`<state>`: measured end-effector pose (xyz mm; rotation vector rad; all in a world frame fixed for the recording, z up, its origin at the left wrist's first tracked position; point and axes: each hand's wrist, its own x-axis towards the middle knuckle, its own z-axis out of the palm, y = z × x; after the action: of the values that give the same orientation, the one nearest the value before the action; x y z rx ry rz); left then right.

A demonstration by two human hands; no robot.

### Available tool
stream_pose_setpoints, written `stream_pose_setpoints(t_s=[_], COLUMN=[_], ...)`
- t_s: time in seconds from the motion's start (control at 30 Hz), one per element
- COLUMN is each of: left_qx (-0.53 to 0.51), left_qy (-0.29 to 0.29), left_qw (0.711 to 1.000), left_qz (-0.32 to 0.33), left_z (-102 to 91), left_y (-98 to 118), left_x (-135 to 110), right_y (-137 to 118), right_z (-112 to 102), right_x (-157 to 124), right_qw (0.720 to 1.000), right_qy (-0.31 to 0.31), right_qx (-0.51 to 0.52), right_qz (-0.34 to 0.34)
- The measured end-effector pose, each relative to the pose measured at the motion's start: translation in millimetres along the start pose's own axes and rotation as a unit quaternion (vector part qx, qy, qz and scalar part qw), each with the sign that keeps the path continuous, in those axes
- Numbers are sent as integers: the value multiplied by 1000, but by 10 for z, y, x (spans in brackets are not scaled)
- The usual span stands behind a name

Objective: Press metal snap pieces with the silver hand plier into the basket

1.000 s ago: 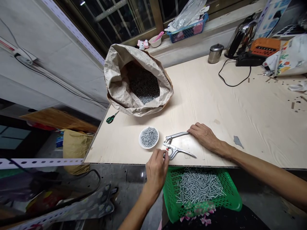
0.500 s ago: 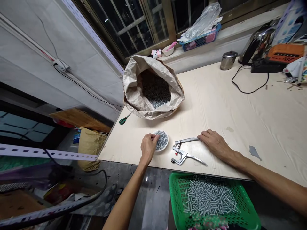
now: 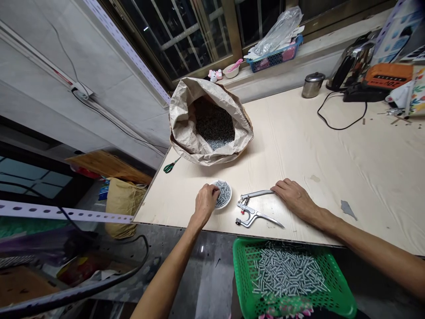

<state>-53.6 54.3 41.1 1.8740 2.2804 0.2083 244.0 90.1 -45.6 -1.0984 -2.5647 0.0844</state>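
My left hand (image 3: 205, 201) is at the left rim of a small white bowl (image 3: 230, 201) filled with small silvery metal pins (image 3: 223, 193). Its fingertips are pinched together over the pins; whatever lies between them is too small to make out. To the right of the bowl lie silver snap-fastener pliers (image 3: 254, 214) with a spring and a red part, their jaws apart. My right hand (image 3: 292, 195) rests flat on the table, fingers extended, the fingertips at the end of the upper plier handle without gripping it.
A rolled-down sack (image 3: 186, 148) of small metal pieces stands behind the bowl. Green-handled scissors (image 3: 169, 167) lie at the table's left edge. Below the front edge sits a green basket (image 3: 239, 283) of metal pins. A metal canister (image 3: 312, 86), kettle (image 3: 353, 62) and black cord (image 3: 341, 128) are at the back right.
The view has shifted slightly. Both hands stay where they were, the left at the bowl and the right by the plier handle; the left fingers have shifted a little over the pins.
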Motion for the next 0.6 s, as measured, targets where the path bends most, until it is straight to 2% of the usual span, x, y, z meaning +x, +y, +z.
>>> stream_pose_setpoints(t_s=[0.13,0.27,0.47,0.53,0.6], left_qx=[0,-22,-113,-187,-298], left_qy=[-4,9,89,72,7], left_qw=[1000,1000,989,979,952], left_qz=[18,5,-11,-35,-68], left_z=[11,37,-83,-131,-143], left_y=[2,-25,-76,-58,-15], left_x=[0,13,-64,-173,-318], right_y=[-10,-17,-7,-20,-68], right_z=[-4,-5,11,-5,-50], right_x=[6,0,1,4,1], right_qw=[1000,1000,1000,1000,999], right_qy=[-2,0,-6,-1,25], right_qx=[-4,-2,-6,-15,-28], right_qz=[3,4,8,12,21])
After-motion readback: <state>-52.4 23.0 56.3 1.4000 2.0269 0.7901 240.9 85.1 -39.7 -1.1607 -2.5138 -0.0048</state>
